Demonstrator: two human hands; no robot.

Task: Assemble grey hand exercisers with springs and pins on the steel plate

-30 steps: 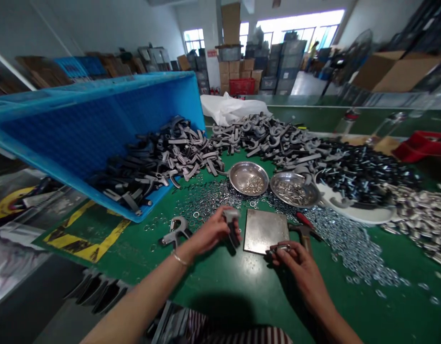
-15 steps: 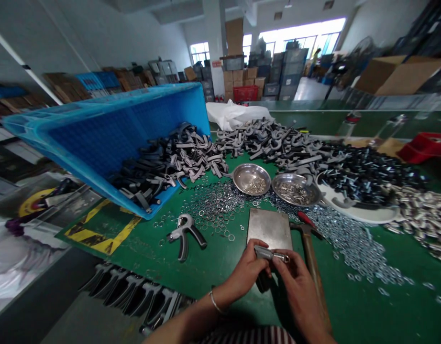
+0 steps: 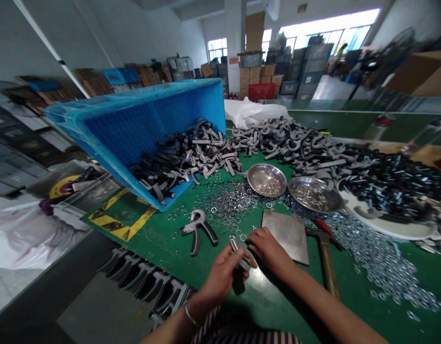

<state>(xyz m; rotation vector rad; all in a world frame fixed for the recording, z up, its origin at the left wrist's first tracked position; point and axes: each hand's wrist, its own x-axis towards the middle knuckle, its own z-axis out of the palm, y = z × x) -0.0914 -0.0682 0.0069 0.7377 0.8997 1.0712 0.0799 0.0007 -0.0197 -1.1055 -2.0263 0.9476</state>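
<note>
currently, in the head view, the left hand (image 3: pixel 223 271) is holding a grey-and-black handle piece (image 3: pixel 244 264) near the person's side of the green table (image 3: pixel 152 243). its thumb and fingers are pinching around the piece, and a coiled spring (image 3: pixel 234 243) is sticking up at the upper end of the grip. the right hand (image 3: pixel 266 246) is hovering just beside it, back of the hand uppermost, partly covering the left edge of a flat metal plate (image 3: pixel 285 234). its fingers are bending downward and lying close together near some loose rings (image 3: pixel 238 222); i cannot tell whether the fingertips are pinching anything.

to the left, an assembled hand grip (image 3: pixel 199 229) is lying on the table with its 2 legs spreading apart. a hammer (image 3: pixel 327 260) is lying just right of the plate, with a red handle (image 3: pixel 324 225) beside its head. beyond the rings, 2 metal pans (image 3: pixel 255 177) are holding small metal pieces. a blue crate (image 3: pixel 134 91) is lying on its side, and many handle parts (image 3: pixel 184 155) are spilling from its opening.
</note>
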